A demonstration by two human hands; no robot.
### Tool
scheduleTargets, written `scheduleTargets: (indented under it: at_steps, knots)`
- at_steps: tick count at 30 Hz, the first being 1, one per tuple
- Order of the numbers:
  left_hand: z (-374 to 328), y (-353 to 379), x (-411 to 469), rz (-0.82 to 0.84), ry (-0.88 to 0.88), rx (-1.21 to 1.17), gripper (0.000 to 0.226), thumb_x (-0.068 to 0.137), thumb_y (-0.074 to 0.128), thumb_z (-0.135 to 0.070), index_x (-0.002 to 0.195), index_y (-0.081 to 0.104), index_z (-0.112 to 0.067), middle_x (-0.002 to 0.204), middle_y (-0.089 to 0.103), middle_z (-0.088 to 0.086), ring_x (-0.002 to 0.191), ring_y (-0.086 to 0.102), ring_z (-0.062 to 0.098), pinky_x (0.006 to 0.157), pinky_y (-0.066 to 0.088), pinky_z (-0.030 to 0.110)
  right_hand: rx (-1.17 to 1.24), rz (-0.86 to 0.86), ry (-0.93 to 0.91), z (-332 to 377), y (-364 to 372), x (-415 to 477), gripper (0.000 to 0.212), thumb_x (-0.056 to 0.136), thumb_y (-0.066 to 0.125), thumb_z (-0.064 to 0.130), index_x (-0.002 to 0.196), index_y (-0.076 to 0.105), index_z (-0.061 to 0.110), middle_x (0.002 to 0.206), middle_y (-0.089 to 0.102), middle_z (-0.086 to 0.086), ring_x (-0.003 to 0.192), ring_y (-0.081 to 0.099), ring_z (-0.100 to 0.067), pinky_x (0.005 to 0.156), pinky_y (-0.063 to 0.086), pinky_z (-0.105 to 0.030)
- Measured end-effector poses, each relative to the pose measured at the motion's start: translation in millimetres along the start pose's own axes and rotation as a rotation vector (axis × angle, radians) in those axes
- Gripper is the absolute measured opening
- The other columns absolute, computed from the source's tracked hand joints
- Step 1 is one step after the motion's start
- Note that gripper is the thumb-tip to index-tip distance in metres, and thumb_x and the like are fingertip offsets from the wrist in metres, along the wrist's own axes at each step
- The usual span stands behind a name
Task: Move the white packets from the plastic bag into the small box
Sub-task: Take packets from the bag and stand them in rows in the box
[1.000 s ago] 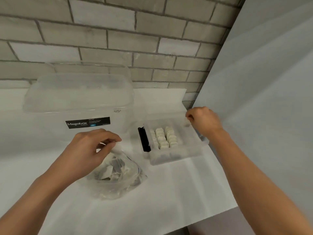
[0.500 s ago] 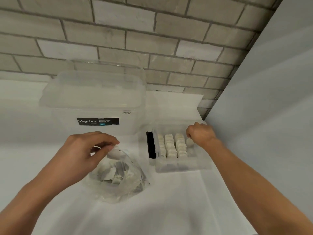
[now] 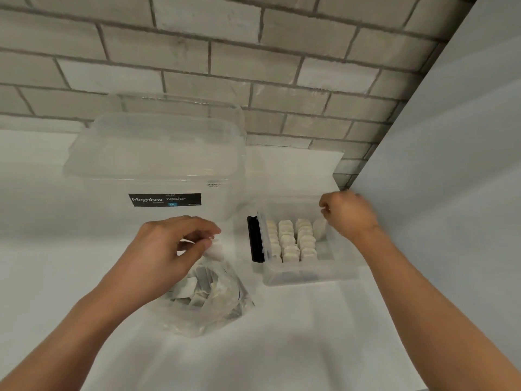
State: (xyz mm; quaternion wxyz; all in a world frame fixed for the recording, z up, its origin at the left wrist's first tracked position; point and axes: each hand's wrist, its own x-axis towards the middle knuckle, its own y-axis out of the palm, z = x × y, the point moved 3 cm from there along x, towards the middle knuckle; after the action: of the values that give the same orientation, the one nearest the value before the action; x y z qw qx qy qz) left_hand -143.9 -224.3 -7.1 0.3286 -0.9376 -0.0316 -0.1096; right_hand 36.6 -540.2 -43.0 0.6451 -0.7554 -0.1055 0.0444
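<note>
1. Three rows of white packets (image 3: 290,239) stand packed in the small box (image 3: 307,275), and a fourth row looks just begun on its right side.
2. The plastic bag (image 3: 225,311) holds a fair heap, so there's plenty left; about mid-task, at a guess.
3. The left hand (image 3: 166,249) pinches one packet (image 3: 214,251) just above the bag's mouth.
4. The right hand (image 3: 351,217) is curled over the box's far right corner, with a lone packet (image 3: 320,228) under its fingers; whether it grips that packet can't be told.
5. Behind them, the clear tub (image 3: 158,153) has a label (image 3: 165,199) reading "Megabox" and "12L"; the finer print is unreadable.

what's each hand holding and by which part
Left hand pinches a white packet by its left edge above the plastic bag. Right hand, curled over the small box: cannot tell.
</note>
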Motion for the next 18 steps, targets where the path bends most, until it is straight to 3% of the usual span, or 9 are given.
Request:
scheduleTargets:
  at_steps: [4,7,11,18]
  knots:
    - [-12,12,9,0.031,0.029,-0.089,0.041,0.088,0.069,-0.001,0.113,0.069,-0.033,0.091,0.071,-0.015,0.09,0.07,0.003,0.08,0.052,0.01,0.665,-0.2,0.01,25,-64,-47,0.012,0.091,0.073,0.031,0.102,0.077,0.027,0.088,0.074,0.018,0.079,0.069,-0.004,0.079,0.056,-0.024]
    - [-27,21,18,0.08,0.06,-0.126,0.048,0.086,0.07,-0.002,0.122,0.063,-0.034,0.093,0.069,-0.011,0.089,0.07,0.006,0.079,0.055,0.016,1.03,-0.145,-0.093,61,-96,-86,0.011,0.087,0.078,0.034,0.098,0.078,0.031,0.086,0.074,0.021,0.08,0.07,-0.003,0.073,0.054,-0.017]
    - [-49,34,28,0.14,0.148,-0.177,0.057,0.086,0.073,-0.006,0.131,0.051,-0.035,0.096,0.064,-0.007,0.086,0.071,0.006,0.077,0.057,0.019,0.968,0.006,-0.199,87,-100,-114,0.021,0.087,0.077,0.039,0.107,0.076,0.034,0.099,0.074,0.022,0.086,0.07,0.004,0.08,0.057,-0.02]
    - [-64,58,36,0.183,0.226,-0.194,0.063,0.087,0.076,-0.008,0.13,0.04,-0.039,0.092,0.059,-0.005,0.08,0.071,0.006,0.073,0.059,0.024,0.776,-0.001,-0.136,70,-84,-120,0.009,0.091,0.073,0.029,0.095,0.079,0.035,0.082,0.075,0.017,0.078,0.069,-0.001,0.075,0.055,-0.026]
